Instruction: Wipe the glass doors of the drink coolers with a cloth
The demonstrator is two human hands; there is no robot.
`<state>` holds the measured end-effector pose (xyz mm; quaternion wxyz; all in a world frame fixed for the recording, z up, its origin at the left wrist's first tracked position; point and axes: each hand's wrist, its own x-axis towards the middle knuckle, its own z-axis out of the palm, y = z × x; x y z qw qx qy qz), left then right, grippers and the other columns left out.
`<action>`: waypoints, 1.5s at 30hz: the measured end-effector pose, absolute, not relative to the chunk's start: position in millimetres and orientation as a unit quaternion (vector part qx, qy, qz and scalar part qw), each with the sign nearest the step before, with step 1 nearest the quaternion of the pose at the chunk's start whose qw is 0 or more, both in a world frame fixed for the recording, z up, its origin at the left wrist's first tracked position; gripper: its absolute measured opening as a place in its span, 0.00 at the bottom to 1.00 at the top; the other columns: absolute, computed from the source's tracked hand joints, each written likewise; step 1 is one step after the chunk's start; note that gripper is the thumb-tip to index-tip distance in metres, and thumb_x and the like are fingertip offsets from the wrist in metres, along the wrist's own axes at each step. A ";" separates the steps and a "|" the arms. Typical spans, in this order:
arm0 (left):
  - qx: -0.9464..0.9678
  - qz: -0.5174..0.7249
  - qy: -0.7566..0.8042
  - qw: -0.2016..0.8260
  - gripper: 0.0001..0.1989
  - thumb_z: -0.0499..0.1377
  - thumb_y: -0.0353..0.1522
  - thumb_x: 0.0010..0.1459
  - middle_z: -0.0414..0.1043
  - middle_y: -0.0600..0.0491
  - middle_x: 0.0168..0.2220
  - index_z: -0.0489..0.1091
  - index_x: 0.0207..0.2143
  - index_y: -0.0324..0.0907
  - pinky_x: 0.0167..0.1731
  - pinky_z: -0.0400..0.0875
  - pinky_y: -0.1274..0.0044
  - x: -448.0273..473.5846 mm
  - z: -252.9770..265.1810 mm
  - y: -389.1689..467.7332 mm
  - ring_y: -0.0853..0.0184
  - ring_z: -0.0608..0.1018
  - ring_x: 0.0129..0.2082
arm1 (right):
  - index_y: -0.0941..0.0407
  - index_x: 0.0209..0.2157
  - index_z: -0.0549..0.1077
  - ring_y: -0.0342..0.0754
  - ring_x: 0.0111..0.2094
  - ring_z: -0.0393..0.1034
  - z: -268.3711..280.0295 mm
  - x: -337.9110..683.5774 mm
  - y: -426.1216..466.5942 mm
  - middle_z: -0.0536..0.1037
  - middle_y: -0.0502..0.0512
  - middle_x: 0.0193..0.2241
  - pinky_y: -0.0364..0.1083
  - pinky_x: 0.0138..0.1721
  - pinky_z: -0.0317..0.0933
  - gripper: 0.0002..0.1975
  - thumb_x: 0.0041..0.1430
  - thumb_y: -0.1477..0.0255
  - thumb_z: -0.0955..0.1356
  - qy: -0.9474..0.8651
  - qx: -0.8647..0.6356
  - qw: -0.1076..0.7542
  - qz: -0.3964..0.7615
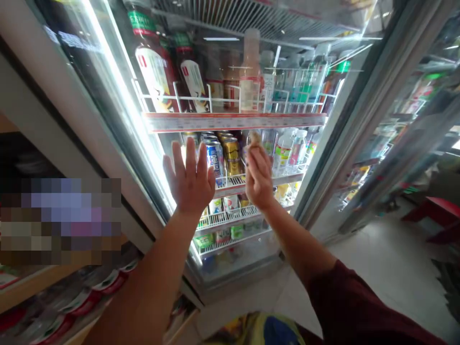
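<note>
Head view: the glass door (pixel 230 122) stands directly before you, bottles (pixel 249 91) and cans (pixel 232 157) behind it. Your left hand (pixel 189 184) has a wide grip, fingers spread; your right hand (pixel 260 179) has its fingers together, and you cannot tell whether they hold the blurred pale patch (pixel 255 139) at their tips. The pane should prove stiff, slick and breakable; take hold at the side frame (pixel 370 120).

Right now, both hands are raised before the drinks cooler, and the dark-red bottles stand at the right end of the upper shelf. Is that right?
No: the head view shows the dark-red bottles at the left end of the upper shelf. The left hand and right hand are raised before the drinks cooler.
</note>
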<state>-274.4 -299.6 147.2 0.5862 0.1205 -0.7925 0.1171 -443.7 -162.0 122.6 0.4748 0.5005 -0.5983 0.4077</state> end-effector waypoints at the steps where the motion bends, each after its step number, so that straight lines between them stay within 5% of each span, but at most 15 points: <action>1: 0.125 0.129 -0.788 0.589 0.34 0.53 0.36 0.75 0.45 0.43 0.79 0.49 0.78 0.40 0.77 0.30 0.49 -275.2 146.7 -299.9 0.57 0.34 0.81 | 0.43 0.79 0.48 0.58 0.78 0.53 127.7 -456.0 -158.1 0.65 0.56 0.73 0.68 0.76 0.54 0.35 0.77 0.75 0.58 -0.588 0.461 0.496 0.442; 5: 0.143 0.193 -0.761 0.603 0.36 0.54 0.36 0.73 0.47 0.43 0.79 0.48 0.79 0.41 0.78 0.35 0.52 -278.3 150.4 -301.7 0.57 0.37 0.81 | 0.45 0.79 0.48 0.60 0.77 0.54 126.5 -464.3 -155.1 0.66 0.60 0.72 0.69 0.74 0.58 0.36 0.76 0.77 0.59 -0.567 0.399 0.529 0.489; 10: 0.175 0.185 -0.764 0.593 0.34 0.54 0.36 0.73 0.48 0.39 0.78 0.54 0.76 0.37 0.77 0.39 0.47 -269.6 136.9 -301.8 0.49 0.43 0.81 | 0.43 0.79 0.48 0.52 0.74 0.62 94.1 -443.7 -149.3 0.77 0.53 0.64 0.59 0.75 0.59 0.38 0.74 0.77 0.62 -0.539 0.565 0.465 0.418; 17: 0.252 0.169 -0.781 0.546 0.35 0.56 0.36 0.72 0.51 0.34 0.77 0.52 0.77 0.41 0.76 0.43 0.47 -260.6 1.6 -284.5 0.48 0.45 0.80 | 0.45 0.76 0.57 0.62 0.75 0.58 97.0 -527.3 -113.2 0.66 0.57 0.73 0.70 0.73 0.59 0.34 0.74 0.78 0.63 -0.520 0.409 0.520 0.540; 21: 0.303 0.115 -0.760 0.564 0.33 0.54 0.42 0.72 0.51 0.32 0.76 0.56 0.74 0.39 0.74 0.38 0.40 -268.9 -43.2 -292.5 0.44 0.40 0.80 | 0.50 0.77 0.55 0.54 0.77 0.55 58.9 -483.5 -125.5 0.71 0.57 0.70 0.60 0.78 0.50 0.35 0.73 0.78 0.62 -0.545 0.494 0.466 0.492; 25: 0.314 0.105 -0.759 0.561 0.33 0.53 0.45 0.73 0.50 0.33 0.77 0.56 0.73 0.40 0.74 0.37 0.40 -272.4 -49.3 -301.6 0.44 0.38 0.81 | 0.49 0.78 0.54 0.46 0.75 0.60 44.2 -457.2 -130.0 0.77 0.50 0.66 0.51 0.77 0.51 0.37 0.71 0.78 0.61 -0.521 0.625 0.432 0.390; 32: 0.253 0.183 -0.755 0.577 0.36 0.54 0.37 0.73 0.44 0.36 0.79 0.46 0.78 0.45 0.75 0.38 0.42 -273.8 -43.3 -298.0 0.47 0.39 0.81 | 0.42 0.78 0.53 0.61 0.78 0.51 100.4 -491.3 -133.2 0.66 0.55 0.73 0.71 0.76 0.51 0.36 0.74 0.78 0.62 -0.550 0.405 0.495 0.537; 35: 0.245 0.177 -0.765 0.568 0.39 0.57 0.35 0.72 0.43 0.41 0.80 0.45 0.79 0.50 0.75 0.42 0.42 -269.3 -35.9 -291.9 0.47 0.40 0.81 | 0.44 0.79 0.49 0.58 0.77 0.55 85.7 -447.1 -154.5 0.71 0.55 0.70 0.66 0.77 0.52 0.38 0.73 0.76 0.62 -0.561 0.486 0.459 0.489; 39: 0.211 0.160 -0.786 0.559 0.42 0.59 0.32 0.70 0.47 0.38 0.78 0.43 0.80 0.48 0.75 0.47 0.42 -250.4 -22.4 -286.4 0.45 0.44 0.80 | 0.51 0.79 0.50 0.49 0.77 0.54 83.5 -401.7 -177.3 0.78 0.51 0.65 0.55 0.78 0.53 0.39 0.71 0.77 0.63 -0.533 0.596 0.444 0.404; 42: 0.162 0.185 -0.803 0.544 0.43 0.60 0.30 0.69 0.53 0.36 0.76 0.44 0.80 0.42 0.77 0.49 0.52 -233.1 -15.8 -289.3 0.50 0.47 0.80 | 0.51 0.79 0.50 0.50 0.80 0.47 127.0 -404.9 -185.0 0.75 0.54 0.68 0.58 0.79 0.47 0.37 0.72 0.78 0.62 -0.553 0.485 0.488 0.470; 45: 0.138 0.210 -0.811 0.529 0.42 0.61 0.28 0.68 0.59 0.35 0.73 0.48 0.79 0.40 0.77 0.49 0.57 -222.9 -19.1 -297.4 0.52 0.50 0.80 | 0.53 0.78 0.52 0.53 0.79 0.48 167.9 -402.0 -199.3 0.69 0.57 0.71 0.60 0.77 0.53 0.35 0.74 0.78 0.59 -0.569 0.420 0.511 0.488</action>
